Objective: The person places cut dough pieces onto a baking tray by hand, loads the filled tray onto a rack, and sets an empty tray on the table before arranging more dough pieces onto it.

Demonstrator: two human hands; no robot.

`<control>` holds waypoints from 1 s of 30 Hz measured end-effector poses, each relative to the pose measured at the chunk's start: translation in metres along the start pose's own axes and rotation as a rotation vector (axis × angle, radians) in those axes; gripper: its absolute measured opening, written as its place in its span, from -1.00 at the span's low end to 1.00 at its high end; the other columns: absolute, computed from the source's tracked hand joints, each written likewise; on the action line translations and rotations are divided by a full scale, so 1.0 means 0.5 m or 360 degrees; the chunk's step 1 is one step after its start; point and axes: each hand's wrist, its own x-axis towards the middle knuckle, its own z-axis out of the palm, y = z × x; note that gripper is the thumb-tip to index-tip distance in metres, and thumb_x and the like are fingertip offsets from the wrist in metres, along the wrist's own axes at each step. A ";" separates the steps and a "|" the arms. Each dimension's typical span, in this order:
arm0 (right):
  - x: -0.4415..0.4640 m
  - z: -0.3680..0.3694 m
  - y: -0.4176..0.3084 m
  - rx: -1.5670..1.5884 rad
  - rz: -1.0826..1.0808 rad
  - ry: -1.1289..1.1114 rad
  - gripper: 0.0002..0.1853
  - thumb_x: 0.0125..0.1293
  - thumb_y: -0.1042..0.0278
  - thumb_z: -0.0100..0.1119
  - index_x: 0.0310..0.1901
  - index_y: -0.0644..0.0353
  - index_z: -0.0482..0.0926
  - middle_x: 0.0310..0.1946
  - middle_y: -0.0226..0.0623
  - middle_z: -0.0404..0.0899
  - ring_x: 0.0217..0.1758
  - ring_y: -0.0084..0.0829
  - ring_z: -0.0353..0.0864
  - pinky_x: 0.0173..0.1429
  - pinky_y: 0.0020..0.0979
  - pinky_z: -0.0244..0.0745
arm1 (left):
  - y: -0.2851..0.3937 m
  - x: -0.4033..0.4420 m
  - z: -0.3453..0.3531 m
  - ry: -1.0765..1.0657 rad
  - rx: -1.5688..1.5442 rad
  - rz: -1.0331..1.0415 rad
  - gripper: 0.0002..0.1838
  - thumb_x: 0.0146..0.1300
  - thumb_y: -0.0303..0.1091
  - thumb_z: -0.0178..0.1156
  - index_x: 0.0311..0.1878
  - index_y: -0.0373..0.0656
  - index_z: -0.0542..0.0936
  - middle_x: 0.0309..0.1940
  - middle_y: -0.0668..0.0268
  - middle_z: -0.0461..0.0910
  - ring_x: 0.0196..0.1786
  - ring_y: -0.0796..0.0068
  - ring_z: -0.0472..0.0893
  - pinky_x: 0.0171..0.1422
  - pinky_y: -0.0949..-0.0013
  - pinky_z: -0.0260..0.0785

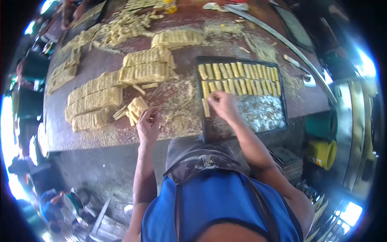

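Note:
My left hand [148, 126] is closed with curled fingers beside a small loose pile of pale dough sticks [138, 106] near the table's front edge. Whether it pinches a stick is hidden. Over the left side of a dark baking tray [243, 59], my right hand [223, 105] has its fingers pinched together; what they hold, if anything, cannot be made out. Two rows of dough sticks [238, 71] lie upright in the tray's far half. A single stick [205, 107] starts a third row, just left of my right hand. The tray's near part shows a floury, worn surface.
Stacked blocks of cut dough sticks [94, 94] stand left of the tray, with more stacks [177, 39] behind. Scraps of dough [125, 28] lie heaped at the back left. A long metal strip [282, 38] curves along the right. A yellow bucket [322, 154] is below the table.

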 end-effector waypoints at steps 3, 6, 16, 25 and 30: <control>0.050 -0.004 0.000 0.0225 0.0069 0.0003 -0.76 0.30 0.24 0.35 -0.08 0.15 0.70 -0.46 -0.31 0.74 -0.48 -0.44 0.71 -0.39 -0.37 0.64 | -0.005 -0.044 -0.061 0.0161 0.0137 -0.0181 -0.75 0.27 -0.44 0.30 0.01 -0.19 0.70 -0.07 0.23 0.69 -0.22 0.47 0.68 -0.17 0.39 0.50; 0.094 0.049 -0.042 0.0007 -0.0409 -0.0030 -0.69 0.27 0.34 0.31 0.04 0.19 0.62 -0.26 -0.05 0.73 -0.27 -0.24 0.77 -0.13 -0.27 0.67 | -0.038 -0.054 -0.116 0.0395 0.0219 -0.0188 -0.73 0.24 -0.44 0.32 0.02 -0.18 0.69 -0.04 0.21 0.68 -0.18 0.43 0.68 -0.16 0.39 0.51; 0.156 0.374 -0.323 0.0078 0.0272 -0.0882 -0.43 0.06 -0.06 0.50 -0.02 0.22 0.69 -0.03 -0.02 0.69 0.06 -0.19 0.67 0.17 -0.25 0.55 | -0.115 0.065 -0.188 -0.0051 0.0289 -0.0278 -0.48 0.15 -0.28 0.43 0.22 -0.03 0.61 0.15 0.10 0.59 -0.09 0.24 0.70 0.04 0.22 0.57; 0.159 0.417 -0.360 -0.0098 0.0226 -0.1108 -0.27 0.18 0.02 0.39 0.21 0.40 0.37 -0.04 0.04 0.63 0.02 -0.10 0.67 0.10 -0.22 0.59 | -0.128 0.058 -0.194 0.0010 0.0185 -0.0008 -0.47 0.18 -0.40 0.37 0.26 -0.03 0.57 0.14 0.07 0.57 -0.22 0.24 0.73 -0.08 0.24 0.60; 0.154 0.379 -0.323 0.0559 0.0341 -0.1007 -0.48 0.40 0.15 0.23 0.25 0.32 0.40 0.15 0.01 0.54 0.14 -0.21 0.59 0.18 -0.16 0.56 | -0.131 0.052 -0.190 -0.0080 0.0218 -0.0080 -0.52 0.24 -0.32 0.33 0.26 -0.02 0.58 0.12 0.06 0.59 -0.21 0.20 0.74 -0.05 0.22 0.59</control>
